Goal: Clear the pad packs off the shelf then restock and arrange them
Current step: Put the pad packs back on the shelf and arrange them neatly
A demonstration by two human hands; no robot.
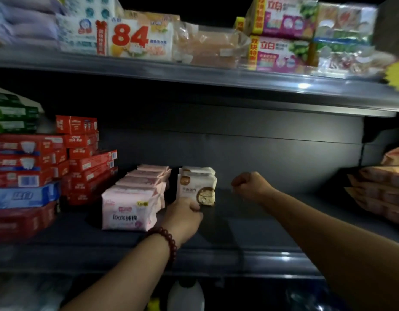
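At nine o'clock in the view, red boxes are stacked high and unevenly, with a blue box low in the pile at eight o'clock. Just off their three o'clock side, a row of pink pad packs stands upright on the shelf and runs back toward twelve o'clock.

The left hand, with a bead bracelet on its wrist, reaches in from six o'clock. Its grip is closed, the fingers curled round the lower front edge of the white pad pack. That pack stands upright at three o'clock of the pink row, with a narrow dark gap between them. A second white pack sits directly behind it.

Further toward three o'clock and apart from the white pack, the right hand hovers over bare shelf. Its grip is balled into a fist with nothing visible in it. Orange packs are piled at the far three o'clock edge.

The main risk, as I judge it, is the low hold. The wrapper looks soft, so a pull or push from the bottom edge could tip the top of the pack over or drag the one behind it askew. The fingers could also slide off the film.

The left wrist passes close to the front pink pack, and a sideways nudge toward nine o'clock could skew that row into the loose red stack. The right hand steadies nothing.
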